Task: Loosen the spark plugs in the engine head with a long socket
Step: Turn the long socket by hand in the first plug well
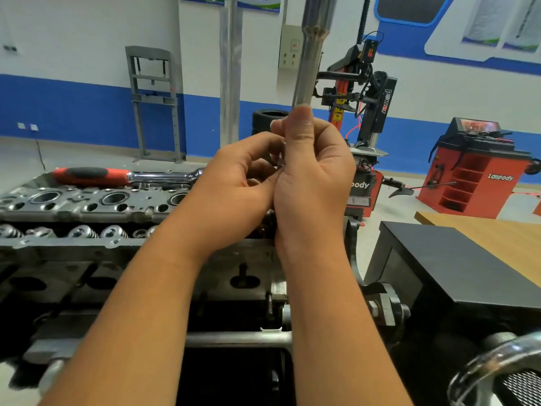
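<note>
Two hands [240,177] [313,168], one long socket [310,60], one ratchet [126,174] — perhaps three plug wells [115,198] showing.

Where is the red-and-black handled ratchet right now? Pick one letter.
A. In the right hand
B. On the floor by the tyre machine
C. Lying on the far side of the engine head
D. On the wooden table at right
C: the ratchet lies across the far side of the engine head, untouched, while the right hand grips the long socket upright.
</note>
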{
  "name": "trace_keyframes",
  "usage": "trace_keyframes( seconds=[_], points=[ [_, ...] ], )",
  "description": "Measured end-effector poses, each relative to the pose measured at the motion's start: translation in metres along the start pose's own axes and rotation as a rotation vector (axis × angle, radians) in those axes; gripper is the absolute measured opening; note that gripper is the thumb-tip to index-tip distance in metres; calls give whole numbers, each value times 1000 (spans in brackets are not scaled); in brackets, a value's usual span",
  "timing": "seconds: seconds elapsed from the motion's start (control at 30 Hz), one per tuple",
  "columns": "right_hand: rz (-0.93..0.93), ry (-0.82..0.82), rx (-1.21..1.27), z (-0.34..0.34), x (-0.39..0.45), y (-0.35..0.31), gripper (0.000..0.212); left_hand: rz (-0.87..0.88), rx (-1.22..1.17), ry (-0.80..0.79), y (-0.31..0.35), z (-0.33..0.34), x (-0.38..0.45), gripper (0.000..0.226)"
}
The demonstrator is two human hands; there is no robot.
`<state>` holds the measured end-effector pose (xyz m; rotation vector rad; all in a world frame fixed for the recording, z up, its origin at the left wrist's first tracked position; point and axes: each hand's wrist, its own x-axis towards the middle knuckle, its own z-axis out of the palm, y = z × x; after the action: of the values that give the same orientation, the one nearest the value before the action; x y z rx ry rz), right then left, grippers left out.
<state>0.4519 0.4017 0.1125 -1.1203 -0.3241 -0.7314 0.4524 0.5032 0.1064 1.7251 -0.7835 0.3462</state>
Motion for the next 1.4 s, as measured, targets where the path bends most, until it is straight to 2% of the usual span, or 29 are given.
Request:
trace_keyframes(
  seconds=[0.13, 0.23, 0.4, 0.53, 0.6, 0.7, 0.83, 0.93, 1.07, 1.17, 1.27, 1.33, 1.4],
  points=[
    [19, -5, -17, 1, 0, 0, 41, -35, -81, -42, 2, -1, -1, 27],
    [54, 2, 74, -1, 0, -2, 31, -22, -15, -36, 2, 0, 0, 25],
    [30, -5, 42, 1, -1, -2, 47, -34, -20, -35, 2, -1, -1, 21],
    [52, 2, 34, 0, 1, 0, 39, -36, -41, -90, 2, 0, 0, 28],
    [58, -7, 69, -1, 1, -1, 31, -18, -16, -68, 2, 1, 1, 30],
    [44, -8, 65, -1, 0, 0, 34, -1, 32, -10, -1, 0, 1, 38],
    [11, 12, 1, 1, 1, 2, 41, -12, -12, -54, -1, 0, -1, 31],
    [58, 22, 13, 1, 3, 1, 44, -25, -33, -68, 0, 0, -1, 26],
    [83, 15, 139, 0, 1, -1, 30, -25, 4, -16, -2, 1, 0, 23],
    [22, 15, 58, -3, 3, -2, 34, -20, 4, 23, -3, -1, -2, 30],
    [-41, 21, -96, -2, 6, -4, 35, 3, -43, -3, 0, -3, -4, 32],
    [-3, 19, -94, -2, 7, -5, 42, -8, -20, -15, 2, -2, -4, 29],
    [43, 6, -15, -1, 6, -5, 40, -21, 25, 3, 3, -1, -3, 27]
  ],
)
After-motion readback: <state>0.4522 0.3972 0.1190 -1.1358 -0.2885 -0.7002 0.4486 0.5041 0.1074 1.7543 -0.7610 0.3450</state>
